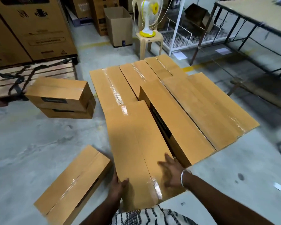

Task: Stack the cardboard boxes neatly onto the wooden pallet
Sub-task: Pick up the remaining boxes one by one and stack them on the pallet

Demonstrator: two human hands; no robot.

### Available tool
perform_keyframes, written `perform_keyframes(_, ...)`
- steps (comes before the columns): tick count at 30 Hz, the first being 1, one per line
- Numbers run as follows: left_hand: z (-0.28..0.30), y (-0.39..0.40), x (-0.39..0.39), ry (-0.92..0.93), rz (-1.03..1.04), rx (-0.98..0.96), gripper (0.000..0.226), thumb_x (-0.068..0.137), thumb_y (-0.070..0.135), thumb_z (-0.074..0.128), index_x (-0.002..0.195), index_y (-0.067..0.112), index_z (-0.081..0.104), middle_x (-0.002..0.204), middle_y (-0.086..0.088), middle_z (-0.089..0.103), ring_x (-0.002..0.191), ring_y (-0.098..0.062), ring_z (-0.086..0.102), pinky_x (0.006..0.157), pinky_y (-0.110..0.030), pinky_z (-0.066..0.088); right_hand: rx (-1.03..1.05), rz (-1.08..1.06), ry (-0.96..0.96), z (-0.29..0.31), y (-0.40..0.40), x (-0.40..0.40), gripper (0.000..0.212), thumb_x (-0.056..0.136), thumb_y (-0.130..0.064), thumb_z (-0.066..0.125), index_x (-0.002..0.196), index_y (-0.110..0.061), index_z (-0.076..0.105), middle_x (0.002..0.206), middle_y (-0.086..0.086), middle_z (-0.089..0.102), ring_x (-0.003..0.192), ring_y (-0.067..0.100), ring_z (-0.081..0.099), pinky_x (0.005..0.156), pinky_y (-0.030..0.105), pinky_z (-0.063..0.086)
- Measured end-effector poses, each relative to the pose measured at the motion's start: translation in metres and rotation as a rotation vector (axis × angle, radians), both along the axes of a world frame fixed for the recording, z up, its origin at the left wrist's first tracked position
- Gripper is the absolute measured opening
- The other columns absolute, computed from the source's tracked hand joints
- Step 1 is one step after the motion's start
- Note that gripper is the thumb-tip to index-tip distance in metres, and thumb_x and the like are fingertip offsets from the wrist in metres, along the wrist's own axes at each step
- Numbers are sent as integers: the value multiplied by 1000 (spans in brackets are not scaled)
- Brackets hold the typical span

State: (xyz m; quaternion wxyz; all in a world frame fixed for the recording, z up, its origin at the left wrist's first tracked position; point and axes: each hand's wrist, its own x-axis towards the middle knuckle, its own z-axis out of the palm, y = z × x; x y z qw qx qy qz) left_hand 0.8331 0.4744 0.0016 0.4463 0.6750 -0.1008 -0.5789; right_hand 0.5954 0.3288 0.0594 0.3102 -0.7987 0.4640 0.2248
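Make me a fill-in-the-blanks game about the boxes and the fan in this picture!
1. The yellow and white fan stands on a plastic ____.
2. Both hands, left hand and right hand, are on the same cardboard ____.
3. On the floor at the left, the stacked boxes number ____.
4. The right wrist wears a silver ____.

Missing words: stool; box; two; bangle

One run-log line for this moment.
left hand: grips near corner of long tan cardboard box | right hand: flat on top | loose box: floor, left
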Motion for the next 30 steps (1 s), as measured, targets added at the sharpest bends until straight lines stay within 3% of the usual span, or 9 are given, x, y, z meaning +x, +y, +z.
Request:
perform_keyframes(4,-6,0,12,104,-40,42,81,88,-6,61,146,41,28,142,-8,47,123,-31,48,100,-51,45,75,244,65,-2,25,-9,116,69,-41,87,156,-40,10,163,4,-23,152,28,-8,124,41,8)
perform_keyframes(8,-14,2,17,120,-94,96,83,93,-11,50,151,41,19,126,-10,52,102,-32,56,80,-44,49,-116,347,197,-15,37,-4,112,74,-14,80,152,-42,5,163,12,-21,153,30,-5,122,45,2)
perform_keyframes(12,-20,2,18,91,-124,58,86,93,-15,48,152,39,18,108,-4,63,94,-27,60,88,-50,47,-221,479,312,-12,40,9,107,78,-11,73,152,-31,-1,160,27,-14,151,39,-5,118,57,-8)
perform_keyframes(15,-18,-4,16,85,-127,31,78,95,-10,50,151,38,24,125,-11,61,113,-36,57,93,-48,45,-280,518,333,-10,34,5,106,79,-12,73,155,-22,0,161,28,-7,151,39,-5,116,60,-14)
perform_keyframes(17,-17,-14,16,45,-134,-13,73,99,-5,47,154,34,21,149,-7,43,135,-32,43,103,-46,39,-318,468,309,-10,26,-1,99,80,-4,68,155,-21,5,162,25,-1,151,38,-4,113,56,-16)
perform_keyframes(19,-18,-25,16,20,-128,-60,71,99,-5,47,154,31,21,155,-4,35,140,-27,37,109,-47,38,-330,410,293,-10,17,-6,93,82,-3,63,154,-25,9,163,23,0,151,36,-6,116,56,-11)
perform_keyframes(25,-15,-32,8,-77,-166,-15,78,94,5,62,152,40,24,144,5,45,136,-25,42,106,-48,41,-389,445,84,-2,-28,-35,96,77,-56,65,154,-41,9,165,15,-9,152,32,-7,116,56,-11)
perform_keyframes(28,-9,-20,-13,-229,-182,120,86,83,15,74,152,34,26,145,-6,50,130,-30,48,101,-45,43,-443,348,55,9,-64,-56,110,68,-67,67,153,-43,2,164,19,-10,152,36,-6,116,57,-9)
perform_keyframes(30,-4,-12,-35,-276,-185,190,92,82,15,74,155,31,20,143,-12,51,118,-32,55,88,-38,46,-404,363,91,13,-87,-73,121,62,-72,69,151,-46,-9,161,16,-23,150,33,-18,117,60,-9)
